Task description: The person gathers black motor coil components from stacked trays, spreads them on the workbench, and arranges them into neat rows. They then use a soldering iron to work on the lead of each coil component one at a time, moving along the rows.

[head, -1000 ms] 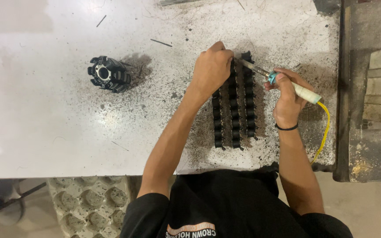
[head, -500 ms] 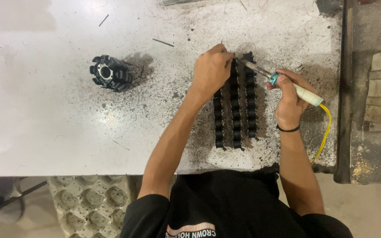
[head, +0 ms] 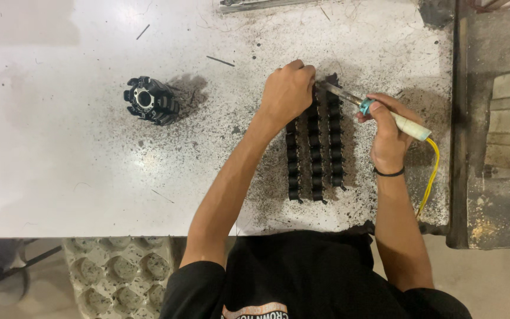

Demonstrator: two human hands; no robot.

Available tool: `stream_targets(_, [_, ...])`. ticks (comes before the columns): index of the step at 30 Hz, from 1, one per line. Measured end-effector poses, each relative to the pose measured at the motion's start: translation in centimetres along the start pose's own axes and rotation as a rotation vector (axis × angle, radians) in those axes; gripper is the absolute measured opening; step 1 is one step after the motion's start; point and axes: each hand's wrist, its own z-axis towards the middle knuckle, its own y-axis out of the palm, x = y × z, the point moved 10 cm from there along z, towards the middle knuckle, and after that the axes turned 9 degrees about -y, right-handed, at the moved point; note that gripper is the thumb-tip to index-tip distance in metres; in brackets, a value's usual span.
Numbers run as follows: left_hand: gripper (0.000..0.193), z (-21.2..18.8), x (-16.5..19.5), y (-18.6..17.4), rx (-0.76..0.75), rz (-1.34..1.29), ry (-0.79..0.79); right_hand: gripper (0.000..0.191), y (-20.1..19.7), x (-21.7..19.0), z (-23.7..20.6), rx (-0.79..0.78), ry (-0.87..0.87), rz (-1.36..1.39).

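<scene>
While most of the white counter at the left of the frame carries nothing but dark specks, a round black toothed part stands alone at upper left, well apart from the hands, as if set aside out of the way. Below the counter's near edge, at lower left, sits a grey moulded tray with cup-shaped hollows. Toward the centre, the left hand lies curled, knuckles up, on the top end of three rows of small black parts; its fingers press there, seemingly to steady a piece, though what they pinch I cannot tell. The rows lie side by side, probably so each piece can be reached in turn. At right, the right hand is closed pen-fashion around a soldering iron, its tip slanting up-left toward the left hand's fingertips; a yellow cord trails off below the handle.
</scene>
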Motion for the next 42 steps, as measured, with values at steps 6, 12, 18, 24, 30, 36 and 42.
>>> stream_targets(6, [0.007,-1.9,-0.6,-1.2,0.084,-0.117,-0.065,0.015,-2.2,-0.9,-0.9,0.098,-0.052,0.057])
stream_targets(12, [0.016,-5.1,-0.6,-0.6,0.148,-0.077,-0.034,0.02,-1.0,-1.8,-2.2,-0.103,-0.17,-0.096])
stream_targets(18, [0.014,-5.1,-1.3,0.5,0.095,-0.095,-0.072,0.021,-0.6,-2.0,-2.2,-0.118,-0.161,-0.125])
stream_targets(24, [0.006,-4.1,-1.0,1.2,0.021,-0.064,-0.032,0.018,-1.3,-0.5,-2.1,0.005,0.009,0.007])
stream_targets(30, [0.008,-4.2,-1.0,0.5,0.065,-0.159,-0.04,0.018,-1.4,-0.4,-2.1,-0.014,-0.032,-0.011])
stream_targets(36, [0.007,-4.0,-0.8,1.1,0.023,-0.087,-0.026,0.015,-2.1,1.6,-1.9,0.037,0.083,0.129])
stream_targets(42, [0.014,-3.9,-0.4,3.0,-0.051,0.055,-0.037,0.015,-2.2,1.7,-2.0,0.056,0.076,0.101])
